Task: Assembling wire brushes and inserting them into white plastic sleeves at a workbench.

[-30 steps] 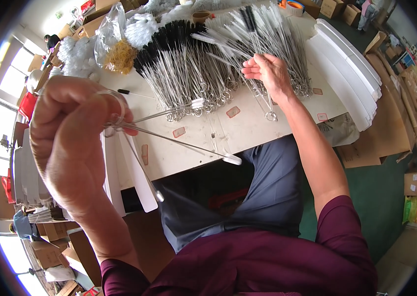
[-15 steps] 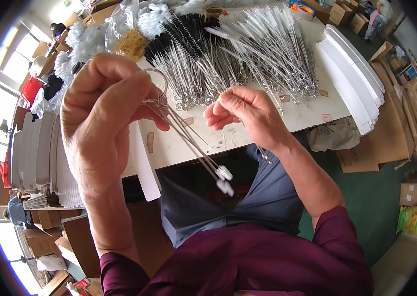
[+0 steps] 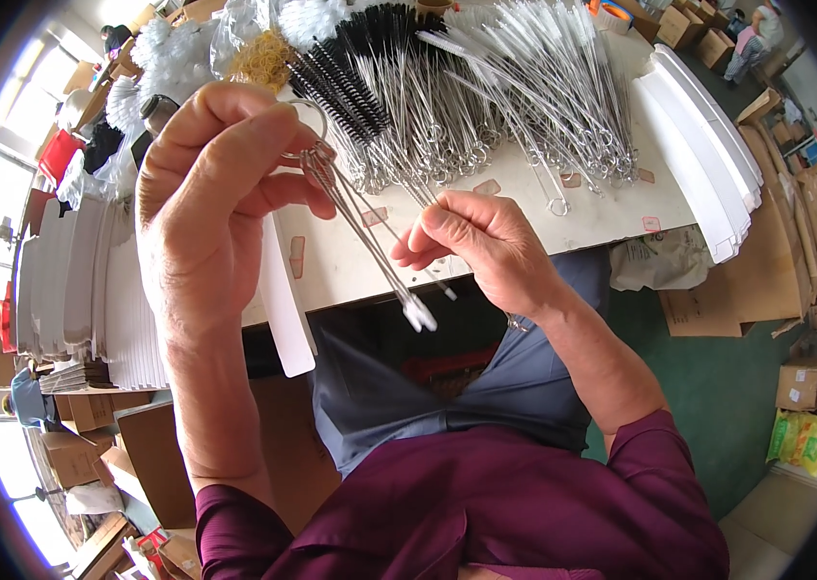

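Brushes (image 3: 370,227) | left hand (image 3: 210,198) pinches ring ends, white tips hang free off surface (image 3: 525,217) near edge | right hand (image 3: 486,246) pinches one wire to align.

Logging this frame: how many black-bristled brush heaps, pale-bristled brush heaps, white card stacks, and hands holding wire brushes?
Black-bristled brush heap: 1
Pale-bristled brush heap: 1
White card stacks: 2
Hands holding wire brushes, left hand and right hand: 2
Total: 6

white card stacks (image 3: 708,145) | rubber bands, perhaps (image 3: 259,60) | cardboard boxes (image 3: 800,382)
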Tool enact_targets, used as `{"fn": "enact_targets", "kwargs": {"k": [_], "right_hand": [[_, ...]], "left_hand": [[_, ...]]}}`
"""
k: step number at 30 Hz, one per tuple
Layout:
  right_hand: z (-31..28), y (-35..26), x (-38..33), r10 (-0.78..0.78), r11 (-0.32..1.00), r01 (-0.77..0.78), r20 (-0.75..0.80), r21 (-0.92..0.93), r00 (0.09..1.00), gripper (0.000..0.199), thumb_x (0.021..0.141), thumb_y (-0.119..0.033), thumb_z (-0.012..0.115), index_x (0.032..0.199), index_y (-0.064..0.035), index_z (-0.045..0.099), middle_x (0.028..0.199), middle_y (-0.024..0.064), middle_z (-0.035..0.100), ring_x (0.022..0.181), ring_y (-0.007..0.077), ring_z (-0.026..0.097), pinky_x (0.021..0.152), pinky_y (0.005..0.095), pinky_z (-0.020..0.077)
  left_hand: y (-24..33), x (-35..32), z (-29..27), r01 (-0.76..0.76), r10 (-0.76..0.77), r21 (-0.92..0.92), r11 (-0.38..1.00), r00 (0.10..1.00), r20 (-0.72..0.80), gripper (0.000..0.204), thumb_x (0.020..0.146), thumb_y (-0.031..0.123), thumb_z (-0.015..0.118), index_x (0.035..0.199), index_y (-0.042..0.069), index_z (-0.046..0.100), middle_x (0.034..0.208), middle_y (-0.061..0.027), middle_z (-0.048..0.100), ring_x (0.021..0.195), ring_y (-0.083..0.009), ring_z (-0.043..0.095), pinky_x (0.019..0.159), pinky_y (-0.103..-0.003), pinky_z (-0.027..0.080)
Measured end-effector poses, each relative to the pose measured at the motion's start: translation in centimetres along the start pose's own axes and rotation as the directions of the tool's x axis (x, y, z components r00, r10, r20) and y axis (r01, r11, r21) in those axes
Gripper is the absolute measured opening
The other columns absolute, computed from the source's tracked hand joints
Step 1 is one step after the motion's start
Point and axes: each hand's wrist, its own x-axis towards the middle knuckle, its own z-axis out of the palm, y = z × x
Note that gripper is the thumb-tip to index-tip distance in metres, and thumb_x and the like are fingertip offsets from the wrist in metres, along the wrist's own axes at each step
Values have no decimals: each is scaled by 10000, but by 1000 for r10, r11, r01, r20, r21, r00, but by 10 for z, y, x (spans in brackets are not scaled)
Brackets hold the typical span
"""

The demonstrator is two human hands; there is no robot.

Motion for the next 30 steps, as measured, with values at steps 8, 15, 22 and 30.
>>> {"fn": "enact_targets", "kwargs": {"k": [8,15,22,30], "right_hand": [[-3,7,4,-10,993,8,-14,-117,1000,374,1092,-257,505,961,49,675,941,139,738,884,161,698,829,314,572],[-6,12,3,10,993,-15,-37,-118,999,389,1095,-257,499,950,61,669,967,168,735,912,201,710,839,343,584],[-9,13,4,12,992,-19,-61,-123,998,380,1095,-251,500,965,63,670,967,169,732,921,197,702,868,348,573],[-2,17,6,45,993,-47,-26,-112,999,386,1097,-266,501,967,53,674,972,149,730,931,166,693,865,328,565]], "left_hand": [[-7,2,-2,18,-18,40,999,1000,8,164,1022,90,507,1034,-28,620,926,-142,685,825,-202,698,639,-310,595],[-8,4,-7,19,-21,53,998,999,34,171,1027,107,502,1034,-28,607,909,-153,688,830,-227,704,628,-311,575],[-9,4,-10,34,-34,-8,999,997,67,171,1048,123,487,1055,-30,562,868,-174,664,827,-253,689,614,-309,566],[-10,7,-9,39,-33,-72,997,996,83,174,1065,130,466,1025,-14,554,862,-169,649,814,-268,661,601,-297,553]]}}
